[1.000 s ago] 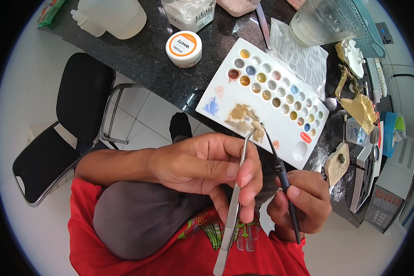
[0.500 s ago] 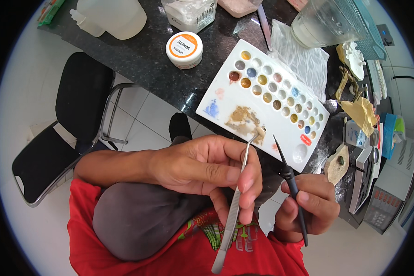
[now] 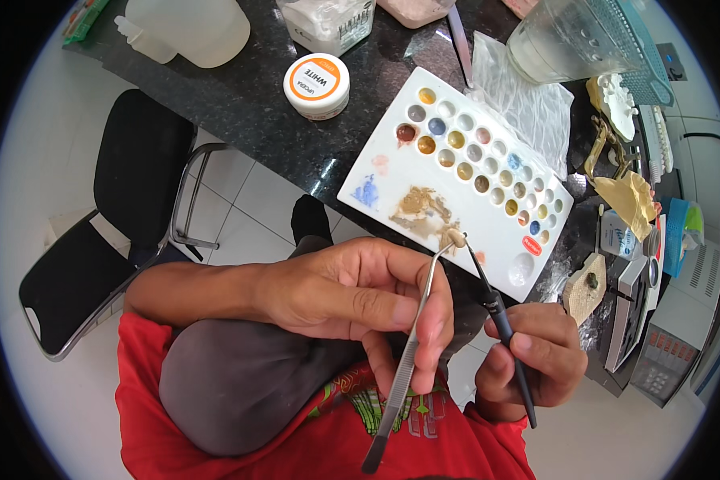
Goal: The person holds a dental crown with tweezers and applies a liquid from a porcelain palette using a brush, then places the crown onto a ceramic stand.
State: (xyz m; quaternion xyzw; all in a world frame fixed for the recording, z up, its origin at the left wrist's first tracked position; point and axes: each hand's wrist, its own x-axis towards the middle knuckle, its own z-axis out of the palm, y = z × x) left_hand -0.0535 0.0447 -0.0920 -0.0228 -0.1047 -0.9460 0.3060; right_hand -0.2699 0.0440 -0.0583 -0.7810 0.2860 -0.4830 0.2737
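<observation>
My left hand [image 3: 360,300] is closed around metal tweezers [image 3: 408,360]. At their bent tip sits a small cream tooth-shaped piece [image 3: 455,238], likely a dental crown. Pinched in my right hand [image 3: 536,352] is a thin dark-handled brush [image 3: 504,320], its fine black tip touching or just beside the small piece. Both tips hover over the lower edge of a white paint palette [image 3: 368,172], which has rows of small wells with coloured pastes. Brown and tan paste [image 3: 420,204] is smeared on its flat part, with blue and pink smears to the left.
A white jar with an orange-ringed lid [image 3: 318,84] stands on the dark speckled table [image 3: 240,104]. Behind are a translucent jug [image 3: 188,32] and a clear cup [image 3: 560,40] near a teal basket. Dental models [image 3: 616,104] crowd the right; a black chair [image 3: 144,152] stands left.
The brush tip has moved left and up to the small piece at the tweezers' tip. The piece now shows its rounded face more, and the tweezers have shifted slightly.
</observation>
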